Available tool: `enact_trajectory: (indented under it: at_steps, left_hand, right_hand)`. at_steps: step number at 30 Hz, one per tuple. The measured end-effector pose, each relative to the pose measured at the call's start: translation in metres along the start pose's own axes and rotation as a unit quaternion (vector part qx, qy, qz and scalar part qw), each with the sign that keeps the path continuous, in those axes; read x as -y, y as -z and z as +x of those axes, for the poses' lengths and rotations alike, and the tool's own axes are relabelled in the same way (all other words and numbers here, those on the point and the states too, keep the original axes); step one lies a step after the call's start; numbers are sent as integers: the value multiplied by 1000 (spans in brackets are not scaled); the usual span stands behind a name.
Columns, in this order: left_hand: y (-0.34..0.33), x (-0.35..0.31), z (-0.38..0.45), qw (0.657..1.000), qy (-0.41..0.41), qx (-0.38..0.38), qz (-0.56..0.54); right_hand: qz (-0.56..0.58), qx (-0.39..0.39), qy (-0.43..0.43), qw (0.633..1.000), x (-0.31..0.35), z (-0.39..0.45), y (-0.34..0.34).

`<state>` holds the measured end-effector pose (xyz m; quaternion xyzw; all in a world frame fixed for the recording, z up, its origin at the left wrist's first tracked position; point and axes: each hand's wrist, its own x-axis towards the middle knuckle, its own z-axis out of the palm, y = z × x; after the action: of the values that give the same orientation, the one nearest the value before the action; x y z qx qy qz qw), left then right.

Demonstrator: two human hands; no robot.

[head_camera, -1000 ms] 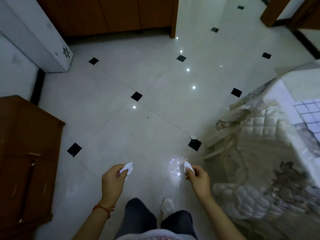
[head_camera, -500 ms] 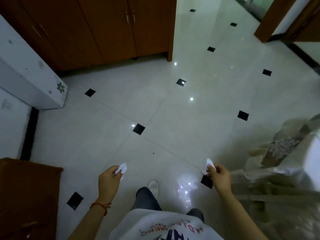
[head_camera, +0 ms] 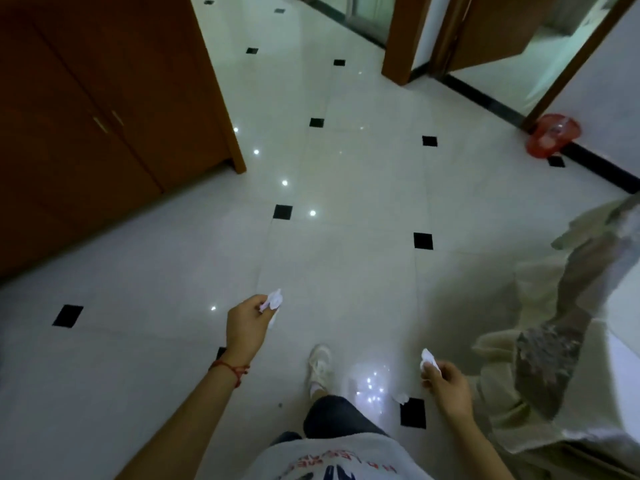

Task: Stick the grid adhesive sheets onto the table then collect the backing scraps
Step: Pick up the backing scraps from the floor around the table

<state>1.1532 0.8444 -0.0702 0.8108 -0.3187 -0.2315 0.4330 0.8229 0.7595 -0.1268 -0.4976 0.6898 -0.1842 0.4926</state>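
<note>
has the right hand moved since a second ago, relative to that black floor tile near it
Yes. The right hand, pinching a white scrap, was below and left of the black tile; now it is above and right of it.

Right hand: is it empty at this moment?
No, the right hand pinches a crumpled white backing scrap between thumb and fingers above the tiled floor.

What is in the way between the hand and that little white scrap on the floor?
Nothing visible. The scrap on the floor lies on bare tile beside a black tile inset, just below the right hand. But that hand already pinches a crumpled scrap, so its grip is busy.
</note>
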Motion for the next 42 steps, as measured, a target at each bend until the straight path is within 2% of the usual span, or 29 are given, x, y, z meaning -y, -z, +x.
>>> enact_trajectory:
  at_steps: [5, 11, 14, 20, 25, 30, 37, 42]
  left_hand:
    - [-22, -31, 96, 999, -11, 28, 26]
    - [-29, -47, 188, 995, 18, 66, 77]
    - [-48, -49, 254, 993, 28, 83, 76]
    - [-112, -102, 408, 987, -25, 124, 96]
    - [-192, -180, 531, 979, -53, 184, 66]
    - [-295, -287, 619, 947, -172, 264, 60]
    - [-458, -413, 695, 919, -256, 300, 21]
    - [-549, -468, 724, 917, -248, 310, 45]
  right_hand:
    - [17, -20, -10, 1000, 82, 83, -23]
    - [51, -10, 42, 998, 188, 167, -42]
    - [69, -36, 37, 996, 226, 224, -46]
    - [92, -97, -7, 991, 289, 334, -40]
    - [114, -162, -30, 980, 342, 405, -17]
    - [146, -200, -50, 968, 374, 461, 13]
    - [188, -286, -127, 931, 364, 562, 86]
    - [208, -300, -131, 922, 386, 663, 161]
